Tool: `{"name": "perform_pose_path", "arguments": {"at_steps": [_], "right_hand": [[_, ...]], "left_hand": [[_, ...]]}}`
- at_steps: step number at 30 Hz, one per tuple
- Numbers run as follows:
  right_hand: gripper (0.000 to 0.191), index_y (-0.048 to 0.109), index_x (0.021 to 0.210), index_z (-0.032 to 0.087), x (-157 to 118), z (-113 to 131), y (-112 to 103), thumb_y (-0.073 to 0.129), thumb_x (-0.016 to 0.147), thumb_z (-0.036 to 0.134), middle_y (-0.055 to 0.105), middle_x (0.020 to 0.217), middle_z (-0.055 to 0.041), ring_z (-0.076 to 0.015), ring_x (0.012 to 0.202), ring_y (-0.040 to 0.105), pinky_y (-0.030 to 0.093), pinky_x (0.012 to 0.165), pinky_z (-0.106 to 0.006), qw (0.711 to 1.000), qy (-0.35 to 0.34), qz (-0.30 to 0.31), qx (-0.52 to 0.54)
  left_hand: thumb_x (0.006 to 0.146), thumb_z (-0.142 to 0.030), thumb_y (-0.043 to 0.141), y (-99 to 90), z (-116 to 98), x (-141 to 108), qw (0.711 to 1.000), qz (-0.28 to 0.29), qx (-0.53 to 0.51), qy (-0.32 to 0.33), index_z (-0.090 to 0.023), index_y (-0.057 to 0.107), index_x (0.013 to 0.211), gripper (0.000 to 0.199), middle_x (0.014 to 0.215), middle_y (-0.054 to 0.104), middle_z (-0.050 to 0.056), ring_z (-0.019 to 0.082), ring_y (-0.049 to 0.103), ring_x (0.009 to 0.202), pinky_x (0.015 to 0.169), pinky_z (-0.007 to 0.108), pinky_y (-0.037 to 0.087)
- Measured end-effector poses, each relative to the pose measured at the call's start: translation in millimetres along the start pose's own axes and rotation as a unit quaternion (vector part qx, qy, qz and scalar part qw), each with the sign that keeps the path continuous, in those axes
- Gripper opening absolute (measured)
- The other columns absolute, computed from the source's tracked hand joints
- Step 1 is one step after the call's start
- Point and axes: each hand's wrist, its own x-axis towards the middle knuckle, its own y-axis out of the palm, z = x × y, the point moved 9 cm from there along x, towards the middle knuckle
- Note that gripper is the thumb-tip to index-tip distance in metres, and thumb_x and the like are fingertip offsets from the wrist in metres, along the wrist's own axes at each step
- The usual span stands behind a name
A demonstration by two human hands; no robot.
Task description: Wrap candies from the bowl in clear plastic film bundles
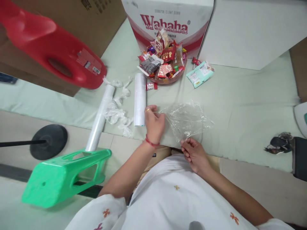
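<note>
A clear, crinkled plastic bag [188,119] is stretched out low over the pale green cloth in front of me. My left hand [155,124], with a red string at the wrist and a ring, pinches the bag's left end. My right hand [195,153] grips its near edge between thumb and fingers, close to the table's front edge. Just left of my left hand lies a white roll of plastic bags [139,100]. Farther left are several knotted plastic bags [117,111] and a second white roll [100,118] reaching past the table's edge.
A bowl [165,80] heaped with wrapped sweets stands before a Wahaha carton [168,12]. A mint-green packet [200,75] lies right of it. At left are a red jug [79,68] and a green plastic stool [51,180]. Keys [279,142] lie far right.
</note>
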Motion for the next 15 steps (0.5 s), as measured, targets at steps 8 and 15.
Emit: {"name": "perform_pose_path", "arguments": {"at_steps": [8,15], "right_hand": [[0.052,0.051,0.072,0.021,-3,0,4,0.088,0.061,0.057,0.053,0.056,0.0080,-0.0039,0.042,0.033,0.019,0.037,-0.019,0.998,-0.017,0.017,-0.057],[0.041,0.058,0.077,0.021,-15,-14,-1,0.076,0.077,0.057,0.060,0.062,0.0039,-0.0077,0.045,0.041,0.027,0.042,-0.022,0.953,0.018,0.139,-0.269]], "left_hand": [[0.100,-0.021,0.043,78.5,-40,-50,0.893,0.227,0.251,0.298,-0.014,0.069,0.123,0.035,0.134,0.070,0.016,0.030,0.055,0.138,0.119,0.049,0.042],[0.104,-0.056,0.041,97.9,0,-42,0.832,0.254,0.366,0.331,-0.006,0.039,0.159,0.074,0.170,0.030,0.021,0.033,0.027,0.160,0.131,0.054,0.019]]}}
